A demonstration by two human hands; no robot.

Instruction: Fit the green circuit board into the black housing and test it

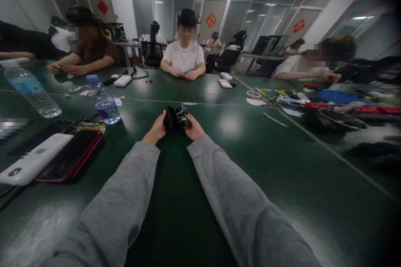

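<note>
Out in front of me, above the green table [219,167], my left hand [157,129] is closed around a black housing [170,119] shaped like a small box. Close beside it, my right hand [194,127] grips a green circuit board [182,117] by its right side. A small dark screen or block with a pale frame sits on the board's upper part. The two pieces are side by side; whether they touch I cannot tell. The fingertips behind both pieces are hidden.
Left of my arms lie a red-edged phone [72,156], a white power bank [36,160] and two water bottles [105,106]. A wrench [275,120] rests to the right, before a heap of cables [275,94]. Several people sit around the table, one straight across [183,56].
</note>
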